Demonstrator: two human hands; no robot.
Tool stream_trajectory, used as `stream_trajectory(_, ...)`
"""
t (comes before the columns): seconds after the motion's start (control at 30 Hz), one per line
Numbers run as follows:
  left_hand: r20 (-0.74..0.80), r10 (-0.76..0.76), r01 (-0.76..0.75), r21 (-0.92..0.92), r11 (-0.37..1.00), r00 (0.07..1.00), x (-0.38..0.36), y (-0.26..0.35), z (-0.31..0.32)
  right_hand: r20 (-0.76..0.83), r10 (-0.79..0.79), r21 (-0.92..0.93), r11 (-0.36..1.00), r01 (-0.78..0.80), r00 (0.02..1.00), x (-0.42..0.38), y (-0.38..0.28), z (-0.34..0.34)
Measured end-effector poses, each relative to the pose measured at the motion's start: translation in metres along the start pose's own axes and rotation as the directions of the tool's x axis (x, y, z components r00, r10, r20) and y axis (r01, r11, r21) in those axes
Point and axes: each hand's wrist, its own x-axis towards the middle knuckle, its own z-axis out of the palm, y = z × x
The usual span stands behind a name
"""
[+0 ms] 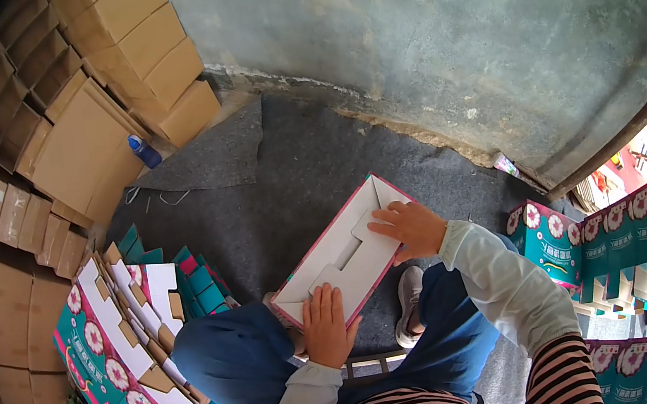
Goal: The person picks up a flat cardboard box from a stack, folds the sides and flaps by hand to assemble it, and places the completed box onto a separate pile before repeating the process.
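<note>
A long cardboard box [335,238], white inside with pink edges, lies tilted across my lap between my knees. Two white flaps with a notched gap between them cover its inside. My left hand [327,328] rests on the near flap, fingers stretched out flat and thumb towards the near wall. At the far right end, my right hand [413,228] reaches over the side wall. Its fingers bend onto the other flap and its thumb stays at the outer side, so it grips the wall.
Left of my leg leans a stack of flattened printed cartons [117,358]. Brown boxes [150,52] pile up at the far left, with a blue bottle [143,149] beside them. Folded teal and pink boxes [547,244] stand in rows at the right. A grey wall [431,27] rises ahead.
</note>
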Motion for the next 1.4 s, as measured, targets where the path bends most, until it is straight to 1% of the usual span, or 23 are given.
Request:
stream_trajectory(0.3,0.036,0.022,-0.021,-0.031,0.999,0.999,0.003,-0.004,0.005,0.021,-0.079,0.048,0.996,0.077,0.997,0.002,0.013,0.016)
stream_trajectory(0.5,0.048,0.016,-0.017,0.004,1.000,0.999,0.005,-0.001,0.001,0.142,-0.050,0.140,0.990,0.030,0.989,0.004,0.011,0.010)
stream_trajectory(0.6,-0.026,0.027,-0.028,-0.052,0.998,0.999,0.005,0.001,-0.006,-0.117,-0.063,0.190,0.978,0.085,0.991,-0.003,0.008,0.004)
stream_trajectory(0.63,-0.053,0.027,-0.032,-0.084,0.996,0.998,0.002,0.003,-0.011,-0.134,0.033,0.293,0.956,0.008,0.990,-0.004,0.007,-0.002)
stream_trajectory(0.7,-0.245,-0.032,-0.007,-0.154,0.988,0.969,-0.002,0.003,-0.022,-0.132,0.228,0.494,0.859,-0.135,0.965,-0.007,0.007,-0.016)
stream_trajectory(0.73,-0.333,-0.065,0.001,-0.190,0.982,0.941,-0.006,0.001,-0.025,-0.218,0.324,0.501,0.847,-0.179,0.921,-0.005,0.014,-0.011)
stream_trajectory(0.77,-0.396,-0.210,0.103,-0.273,0.956,0.894,-0.008,-0.005,-0.023,-0.301,0.414,0.512,0.830,-0.221,0.859,-0.001,0.027,-0.003)
stream_trajectory(0.8,-0.447,-0.350,0.193,-0.360,0.913,0.823,-0.008,-0.015,-0.018,-0.380,0.497,0.526,0.810,-0.260,0.780,0.003,0.040,0.005)
stream_trajectory(0.83,-0.481,-0.484,0.269,-0.449,0.852,0.731,-0.009,-0.028,-0.012,-0.279,0.591,0.605,0.720,-0.340,0.757,0.006,0.054,0.014)
stream_trajectory(0.87,-0.285,-0.704,0.340,-0.719,0.606,0.651,-0.010,-0.046,-0.004,-0.169,0.670,0.668,0.617,-0.416,0.723,0.008,0.068,0.023)
stream_trajectory(0.9,-0.027,-0.831,0.368,-0.889,0.274,0.556,-0.012,-0.070,0.007,-0.054,0.731,0.713,0.506,-0.486,0.680,0.010,0.077,0.031)
stream_trajectory(0.93,0.223,-0.836,0.397,-0.918,-0.007,0.501,-0.015,-0.085,0.014,0.042,0.751,0.785,0.384,-0.486,0.659,0.012,0.082,0.038)
stream_trajectory(0.97,0.458,-0.786,0.413,-0.864,-0.286,0.415,-0.019,-0.099,0.021,0.143,0.756,0.838,0.252,-0.484,0.639,0.013,0.085,0.043)
stream_trajectory(1.0,0.636,-0.684,0.465,-0.756,-0.461,0.356,-0.024,-0.108,0.024,0.244,0.745,0.870,0.114,-0.480,0.620,0.015,0.086,0.047)
stream_trajectory(1.03,0.783,-0.549,0.499,-0.615,-0.610,0.293,-0.027,-0.115,0.032,0.304,0.691,0.874,0.072,-0.481,0.656,0.017,0.083,0.041)
stream_trajectory(1.07,0.852,-0.468,0.486,-0.519,-0.703,0.234,-0.027,-0.120,0.046,0.357,0.630,0.875,0.032,-0.483,0.689,0.017,0.080,0.035)
stream_trajectory(1.1,0.875,-0.429,0.468,-0.483,-0.740,0.224,-0.026,-0.118,0.047,0.406,0.564,0.874,-0.009,-0.487,0.719,0.021,0.077,0.029)
stream_trajectory(1.17,0.916,-0.343,0.439,-0.401,-0.804,0.208,-0.021,-0.114,0.048,0.470,0.488,0.835,0.022,-0.549,0.736,0.021,0.105,0.065)
stream_trajectory(1.2,0.881,-0.295,0.392,-0.436,-0.810,0.370,-0.026,-0.125,0.068,0.470,0.512,0.844,-0.023,-0.536,0.718,0.022,0.091,0.049)
stream_trajectory(1.23,0.817,-0.236,0.336,-0.455,-0.825,0.526,-0.032,-0.136,0.088,0.532,0.559,0.808,-0.109,-0.580,0.636,0.022,0.078,0.032)
stream_trajectory(1.27,0.730,-0.172,0.281,-0.454,-0.846,0.661,-0.037,-0.148,0.108,0.576,0.544,0.769,-0.110,-0.629,0.609,0.019,0.084,0.037)
stream_trajectory(1.3,0.723,-0.176,0.228,-0.424,-0.877,0.669,-0.032,-0.142,0.105,0.619,0.531,0.728,-0.111,-0.677,0.578,0.015,0.092,0.045)
stream_trajectory(1.4,0.815,-0.225,0.379,-0.469,-0.798,0.534,-0.016,-0.119,0.076,0.565,0.472,0.778,-0.031,-0.627,0.677,0.009,0.099,0.085)
